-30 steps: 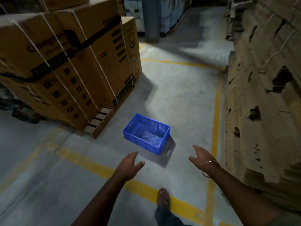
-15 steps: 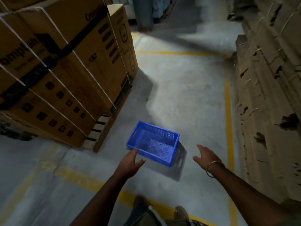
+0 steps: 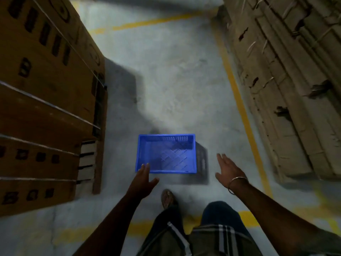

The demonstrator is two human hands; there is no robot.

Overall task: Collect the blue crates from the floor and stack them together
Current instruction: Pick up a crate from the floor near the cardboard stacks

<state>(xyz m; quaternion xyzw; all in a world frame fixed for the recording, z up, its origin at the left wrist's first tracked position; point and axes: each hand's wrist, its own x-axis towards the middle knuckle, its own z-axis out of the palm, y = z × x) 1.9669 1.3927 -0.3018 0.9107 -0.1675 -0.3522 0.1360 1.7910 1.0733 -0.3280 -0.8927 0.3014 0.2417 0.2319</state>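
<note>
One empty blue plastic crate with perforated walls stands upright on the concrete floor, just ahead of my feet. My left hand reaches out with straight fingers, its fingertips over the crate's near left corner; whether they touch the rim I cannot tell. My right hand, a metal bangle on its wrist, hovers spread open a short way right of the crate, clear of it. Neither hand holds anything.
A tall pallet of strapped brown cartons rises on the left. Stacked flattened cardboard walls off the right. Yellow floor lines run along the right and under my legs. My foot is just behind the crate.
I have stepped closer and bent over the crate, which now sits squarely below me. Both hands have advanced, the left from short of the crate to its near left corner.
</note>
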